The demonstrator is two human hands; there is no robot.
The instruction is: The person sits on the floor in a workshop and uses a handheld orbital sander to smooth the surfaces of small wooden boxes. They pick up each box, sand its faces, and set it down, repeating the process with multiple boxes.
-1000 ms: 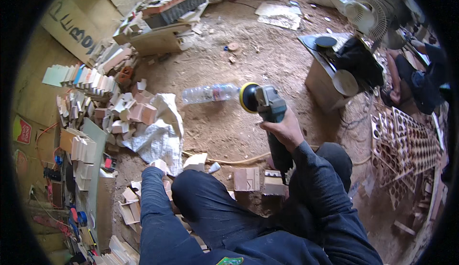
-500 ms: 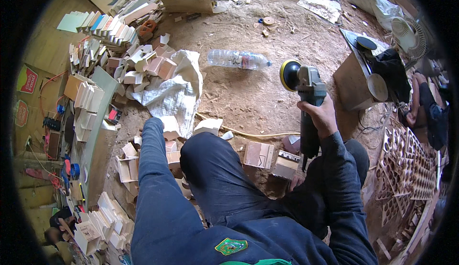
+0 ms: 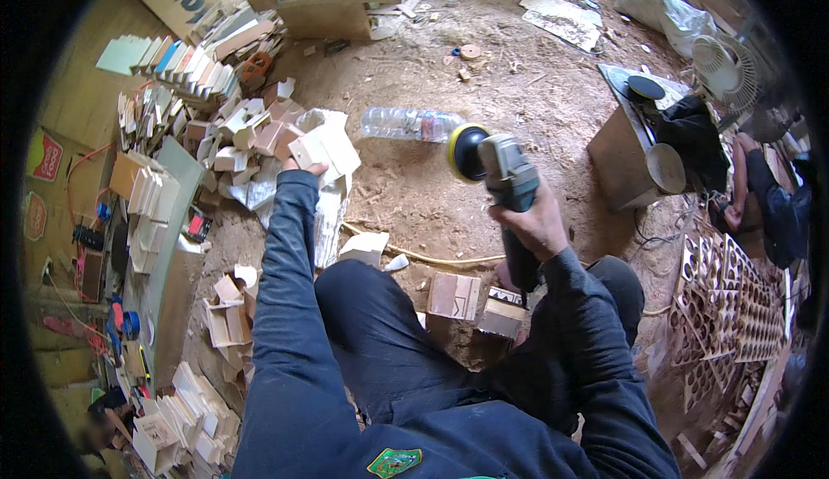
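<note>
My right hand (image 3: 537,220) grips a grey angle grinder (image 3: 501,177) with a yellow-rimmed black sanding disc (image 3: 467,152), held up over the dusty floor. My left arm in a dark blue sleeve stretches out to the left. My left hand (image 3: 309,168) is mostly hidden behind the cuff and touches a pale wooden block (image 3: 321,145) at the edge of a heap of small wood pieces (image 3: 250,133). I cannot see whether the fingers close on it. I sit on the floor, with wooden blocks (image 3: 453,295) beside my legs.
A clear plastic bottle (image 3: 410,123) lies on the sawdust floor. Stacked wood offcuts (image 3: 173,56) line the left. A box with a round part (image 3: 635,146), a white fan (image 3: 724,64) and another seated person (image 3: 764,203) are at right. Lattice wood panels (image 3: 734,306) lie lower right.
My left arm has come into view and reached left to the heap of blocks. The grinder stays in my right hand; my head has turned toward the left.
</note>
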